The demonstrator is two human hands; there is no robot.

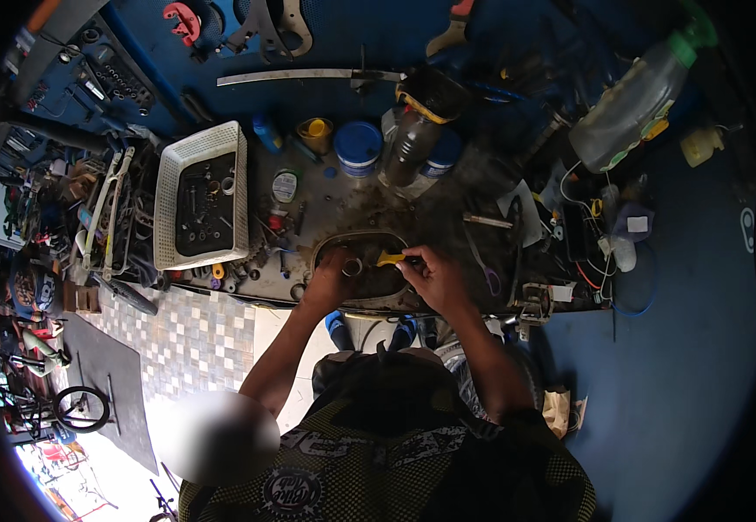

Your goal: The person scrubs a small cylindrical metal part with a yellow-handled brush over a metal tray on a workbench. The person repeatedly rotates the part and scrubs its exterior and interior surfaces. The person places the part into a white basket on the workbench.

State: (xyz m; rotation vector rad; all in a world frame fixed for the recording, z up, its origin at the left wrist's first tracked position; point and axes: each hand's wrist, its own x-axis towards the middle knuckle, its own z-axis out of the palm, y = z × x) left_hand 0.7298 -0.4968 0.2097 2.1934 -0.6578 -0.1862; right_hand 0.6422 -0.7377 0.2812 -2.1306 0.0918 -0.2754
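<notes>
Both hands work over a shallow, dark, rounded tray [333, 239] near the bench's front edge. My left hand [330, 277] is closed on a small metal ring [353, 267], which shows at its fingertips. Facing it, my right hand [437, 278] pinches a small yellow tool [389, 258] with a flared end that points toward the ring. A small gap seems to lie between the yellow tool and the ring. Dark contents in the tray are hard to make out. Another ring-shaped part [298, 291] lies on the bench left of my left hand.
A cream plastic basket [164, 228] with small metal parts stands at left. Behind the tray are a blue-lidded tub [359, 143], a yellow cup [314, 132] and a dark bottle [412, 143]. Purple-handled scissors [491, 278] lie right. A large clear bottle [630, 109] hangs at upper right.
</notes>
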